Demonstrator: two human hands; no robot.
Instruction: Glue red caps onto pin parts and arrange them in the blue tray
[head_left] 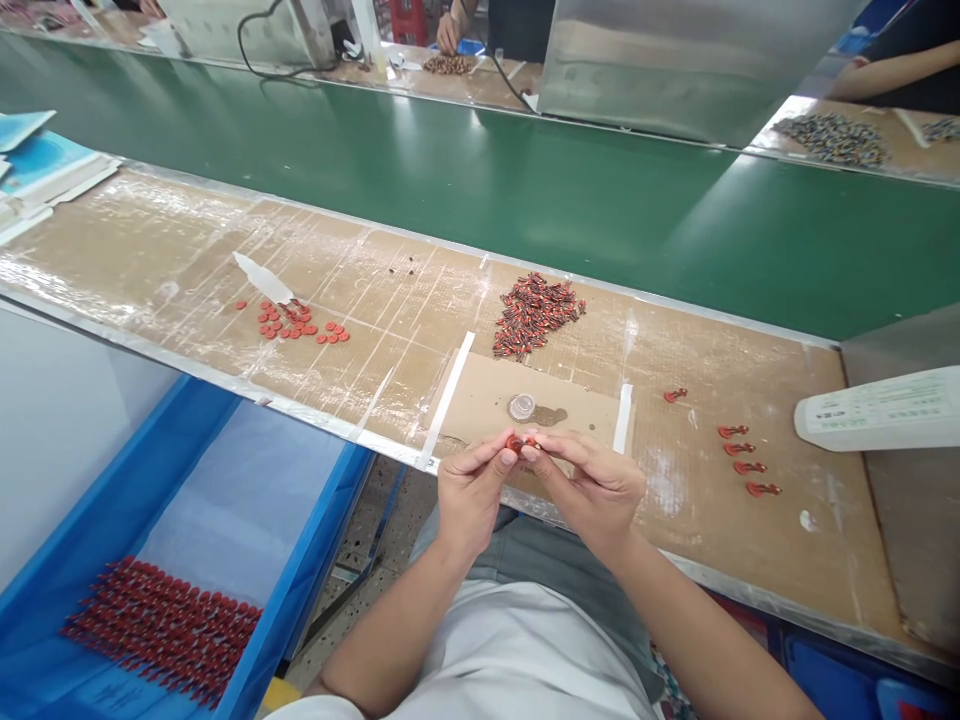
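Observation:
Both hands meet over the table's front edge. My left hand (474, 492) pinches a small red disc (514, 444) between thumb and fingertips. Against it, my right hand (589, 485) grips a small red and dark figure (531, 444); the fingertips partly hide both pieces. Just beyond the hands, a small round dish (521, 406) sits on a taped cardboard sheet (480, 390). Behind that lies a pile of red and dark figures (536, 312). Several red discs (289, 322) are scattered at the left near a white bag (262, 277). Figures on red bases (739, 449) lie at the right.
A blue bin (315, 530) at lower left holds rows of red pieces (169, 625). A white bottle (881, 410) lies at the right edge. Beyond the table runs a green belt (450, 170), with other people's hands (450, 32) and small parts on its far side.

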